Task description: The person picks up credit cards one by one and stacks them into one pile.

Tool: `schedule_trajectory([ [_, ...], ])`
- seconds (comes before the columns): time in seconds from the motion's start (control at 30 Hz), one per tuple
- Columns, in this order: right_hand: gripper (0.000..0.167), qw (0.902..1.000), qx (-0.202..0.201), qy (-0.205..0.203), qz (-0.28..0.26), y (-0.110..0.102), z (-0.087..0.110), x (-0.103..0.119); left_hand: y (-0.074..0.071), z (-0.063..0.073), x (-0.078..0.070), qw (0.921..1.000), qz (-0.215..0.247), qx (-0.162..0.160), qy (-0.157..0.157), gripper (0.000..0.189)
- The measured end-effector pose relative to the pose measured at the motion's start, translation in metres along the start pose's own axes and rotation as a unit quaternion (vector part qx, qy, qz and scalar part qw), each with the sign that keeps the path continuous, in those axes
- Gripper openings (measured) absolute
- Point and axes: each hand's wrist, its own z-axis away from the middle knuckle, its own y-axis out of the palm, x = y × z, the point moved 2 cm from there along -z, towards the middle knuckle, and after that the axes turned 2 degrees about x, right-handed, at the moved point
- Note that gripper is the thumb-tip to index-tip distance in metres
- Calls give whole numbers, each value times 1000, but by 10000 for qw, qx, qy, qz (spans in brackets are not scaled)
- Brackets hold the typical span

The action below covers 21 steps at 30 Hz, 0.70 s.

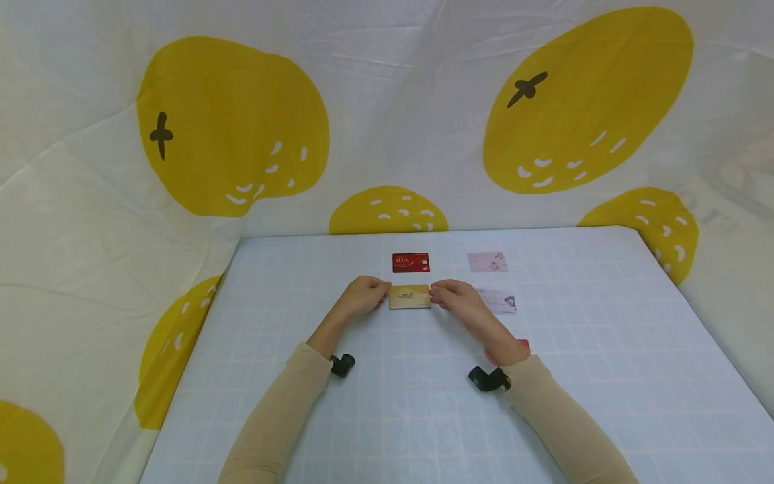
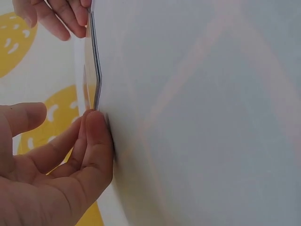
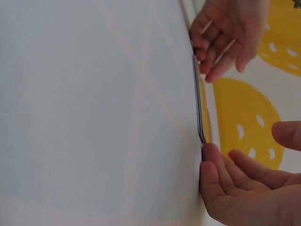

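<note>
Gold card (image 1: pixel 410 297), long axis left to right, hands (image 1: pixel 365 294) (image 1: pixel 461 300) touching ends

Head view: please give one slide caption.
Left hand and right hand at opposite ends of a gold card, a red card beyond.

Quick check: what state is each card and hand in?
Gold card: printed gold side up
Left hand: fingertips at gold card's left edge, thumb clear
Right hand: fingertips at gold card's right edge, thumb clear
VIP card: flat, lettering upside down
Pink card: flat, uncovered
Silver card: partly hidden
Red card: mostly hidden
</note>
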Motion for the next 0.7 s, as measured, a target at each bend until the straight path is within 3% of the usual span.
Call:
schedule_trajectory([
  [0.27,43,9987,-345,-96,375,-10,-8,10,-10,-9,-2,9971,-269,-581,404,31],
  [0.57,38,9815,-908,-853,1454,-25,-52,24,-17,-39,-11,9934,-526,-694,743,29],
  [0.7,42,9788,-791,-857,1684,-30,-73,26,-16,-54,-11,9915,-826,-596,807,34],
])
